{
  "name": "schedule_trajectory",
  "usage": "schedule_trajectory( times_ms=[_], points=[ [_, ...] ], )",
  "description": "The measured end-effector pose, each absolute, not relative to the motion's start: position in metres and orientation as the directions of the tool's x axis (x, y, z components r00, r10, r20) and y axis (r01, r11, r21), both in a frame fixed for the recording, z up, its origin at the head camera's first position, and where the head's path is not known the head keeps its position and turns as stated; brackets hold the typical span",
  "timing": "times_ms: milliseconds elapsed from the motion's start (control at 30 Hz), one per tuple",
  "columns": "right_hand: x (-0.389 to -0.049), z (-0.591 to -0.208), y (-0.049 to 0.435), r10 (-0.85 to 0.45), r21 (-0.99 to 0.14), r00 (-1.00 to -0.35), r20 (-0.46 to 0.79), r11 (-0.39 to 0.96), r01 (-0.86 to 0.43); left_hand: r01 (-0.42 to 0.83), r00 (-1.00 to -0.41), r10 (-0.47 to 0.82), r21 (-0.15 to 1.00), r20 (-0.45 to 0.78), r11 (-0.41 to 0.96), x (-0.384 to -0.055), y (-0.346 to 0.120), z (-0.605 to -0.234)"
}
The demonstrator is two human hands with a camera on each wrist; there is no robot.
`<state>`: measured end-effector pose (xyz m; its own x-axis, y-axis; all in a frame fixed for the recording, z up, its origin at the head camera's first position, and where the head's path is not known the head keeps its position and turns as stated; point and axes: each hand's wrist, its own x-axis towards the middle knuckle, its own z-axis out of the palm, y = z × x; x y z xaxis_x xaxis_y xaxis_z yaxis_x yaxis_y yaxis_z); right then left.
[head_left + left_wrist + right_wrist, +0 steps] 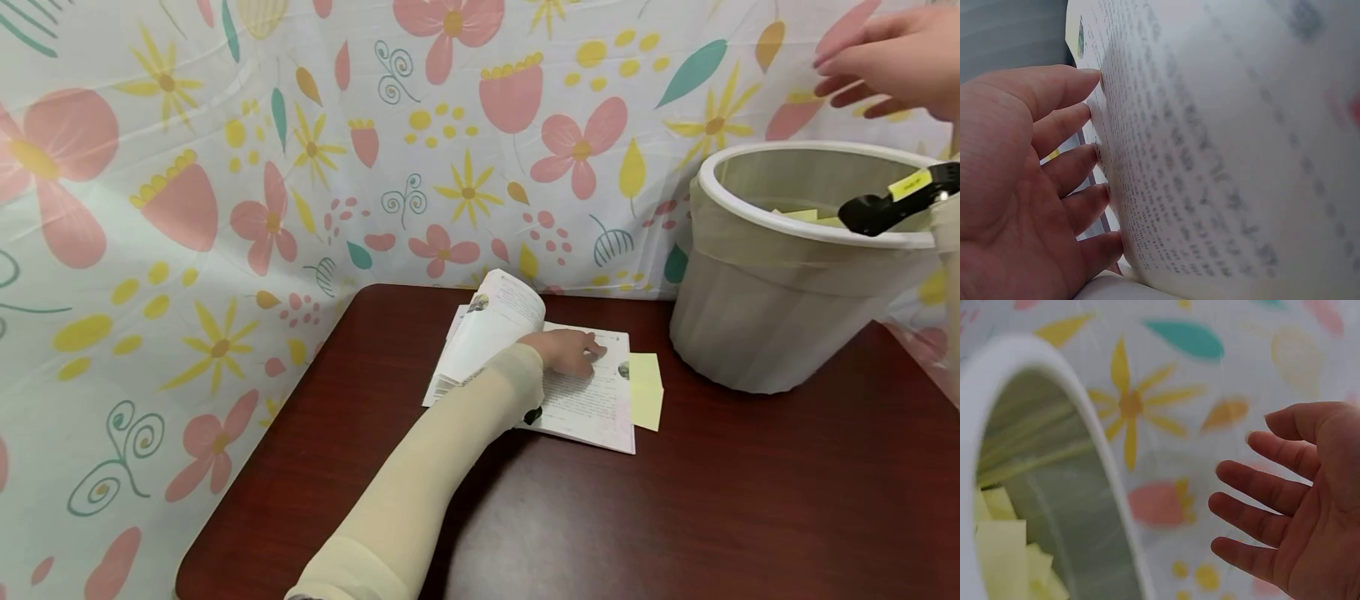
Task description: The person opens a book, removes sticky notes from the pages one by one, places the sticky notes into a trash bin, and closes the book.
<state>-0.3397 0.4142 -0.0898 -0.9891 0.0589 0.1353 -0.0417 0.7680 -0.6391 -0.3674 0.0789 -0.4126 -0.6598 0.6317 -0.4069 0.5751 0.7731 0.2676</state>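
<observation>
An open book [592, 408] lies on the table, its left-hand pages [495, 333] curling up. My left hand [566, 352] rests on the right-hand page. In the left wrist view, the fingertips [1100, 190] touch the printed page [1166, 162], with nothing gripped. A yellow paper slip [647, 392] sticks out past the book's right edge. Up at the right, my right hand [892, 62] hangs above the bin [780, 308], fingers loosely spread and holding nothing. The right wrist view shows this hand [1297, 500] beside the bin's white rim [1079, 394], with yellow paper slips [1004, 556] inside.
The bin stands at the table's back right and has a thin liner over its wall. A black device with a yellow label [892, 202] sits on the right wrist, overlapping the bin's rim. A flower-patterned curtain [465, 208] hangs behind the dark red-brown table [600, 525].
</observation>
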Motion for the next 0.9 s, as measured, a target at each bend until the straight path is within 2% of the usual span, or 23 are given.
schedule_trajectory(
  times_ms=[100,233,367,467,567,700,800,900],
  points=[
    [-0.327,-0.084,0.377,-0.012,-0.47,-0.976,0.219,0.875,-0.116,0.566,-0.663,0.628,0.275,-0.407,0.777,-0.368,0.078,-0.412],
    [-0.312,-0.092,0.336,-0.149,-0.163,-0.947,0.284,0.966,-0.201,0.549,-0.667,0.62,0.29,-0.413,0.784,-0.369,0.077,-0.412],
    [-0.294,-0.115,0.308,-0.279,-0.012,-0.901,0.333,0.954,-0.3,0.54,-0.667,0.613,0.291,-0.423,0.79,-0.369,0.077,-0.412],
    [-0.275,-0.138,0.291,-0.36,-0.005,-0.84,0.405,0.918,-0.396,0.535,-0.668,0.61,0.295,-0.426,0.792,-0.369,0.076,-0.412],
    [-0.258,-0.168,0.278,-0.443,-0.031,-0.748,0.493,0.851,-0.525,0.534,-0.668,0.61,0.295,-0.427,0.792,-0.369,0.076,-0.412],
    [-0.242,-0.212,0.267,-0.517,-0.075,-0.66,0.545,0.754,-0.653,0.541,-0.661,0.614,0.293,-0.431,0.788,-0.37,0.076,-0.413],
    [-0.236,-0.244,0.263,-0.53,-0.117,-0.654,0.539,0.722,-0.682,0.548,-0.655,0.622,0.297,-0.429,0.782,-0.37,0.076,-0.412],
    [-0.231,-0.273,0.26,-0.503,-0.19,-0.717,0.483,0.739,-0.646,0.547,-0.66,0.621,0.297,-0.424,0.783,-0.37,0.077,-0.412]
  ],
)
